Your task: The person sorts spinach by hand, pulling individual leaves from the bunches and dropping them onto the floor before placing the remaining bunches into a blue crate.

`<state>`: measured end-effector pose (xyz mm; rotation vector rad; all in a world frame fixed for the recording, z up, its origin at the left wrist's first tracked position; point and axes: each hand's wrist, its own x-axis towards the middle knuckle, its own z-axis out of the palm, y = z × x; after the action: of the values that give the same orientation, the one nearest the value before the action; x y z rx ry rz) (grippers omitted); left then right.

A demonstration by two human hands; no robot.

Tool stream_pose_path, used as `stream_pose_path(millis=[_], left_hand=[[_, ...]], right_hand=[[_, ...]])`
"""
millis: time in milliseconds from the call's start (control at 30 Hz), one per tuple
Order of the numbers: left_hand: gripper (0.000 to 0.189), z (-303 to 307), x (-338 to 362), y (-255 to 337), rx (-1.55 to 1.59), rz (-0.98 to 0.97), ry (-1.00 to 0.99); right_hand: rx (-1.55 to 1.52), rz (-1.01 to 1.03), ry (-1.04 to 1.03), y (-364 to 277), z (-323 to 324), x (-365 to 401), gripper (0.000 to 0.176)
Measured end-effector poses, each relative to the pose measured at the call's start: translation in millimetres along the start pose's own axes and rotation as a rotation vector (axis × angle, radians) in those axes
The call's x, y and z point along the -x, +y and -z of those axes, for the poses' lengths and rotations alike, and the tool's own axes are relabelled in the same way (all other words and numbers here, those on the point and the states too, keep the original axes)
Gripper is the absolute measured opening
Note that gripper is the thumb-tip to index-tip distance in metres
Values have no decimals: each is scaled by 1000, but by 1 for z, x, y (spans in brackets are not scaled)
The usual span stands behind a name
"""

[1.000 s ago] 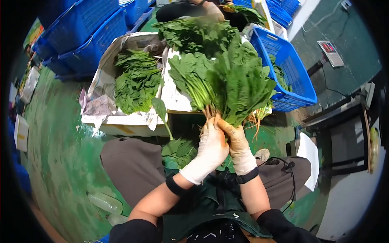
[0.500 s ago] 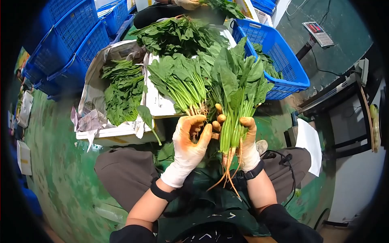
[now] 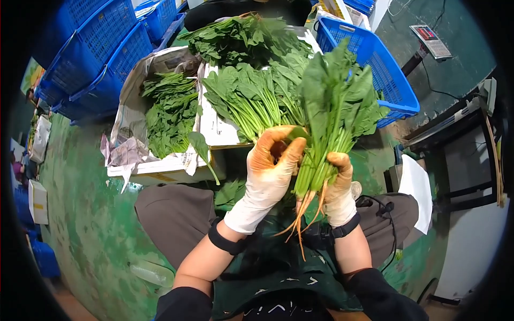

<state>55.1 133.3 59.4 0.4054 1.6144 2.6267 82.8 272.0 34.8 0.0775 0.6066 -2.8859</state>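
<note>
My right hand [image 3: 339, 187], in a stained white glove, is closed round a bunch of leafy greens [image 3: 337, 107] with long orange roots hanging down. My left hand [image 3: 273, 166], gloved too, touches the left side of this bunch, its thumb and forefinger pinched on a green leaf. Behind my left hand, more greens with pale stems [image 3: 254, 109] lie on a white foam box [image 3: 222, 134]. To the left, a paper-lined box [image 3: 160, 174] holds further greens.
Blue crates [image 3: 101, 59] are stacked at the upper left. Another blue crate [image 3: 399, 91] stands at the upper right, near a scale [image 3: 431, 41]. A person in dark clothes [image 3: 214, 13] sits at the top. A clear bottle [image 3: 152, 273] lies on the green floor.
My left hand has moved up and right to the held bunch and now pinches a leaf. The bunch has tilted slightly right. The view has shifted a little.
</note>
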Motion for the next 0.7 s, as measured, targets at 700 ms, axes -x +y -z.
stream_pose_path(millis=[700], left_hand=[[17, 38, 12, -11, -462, 286, -384]], right_hand=[[371, 583, 81, -204, -27, 39, 52]])
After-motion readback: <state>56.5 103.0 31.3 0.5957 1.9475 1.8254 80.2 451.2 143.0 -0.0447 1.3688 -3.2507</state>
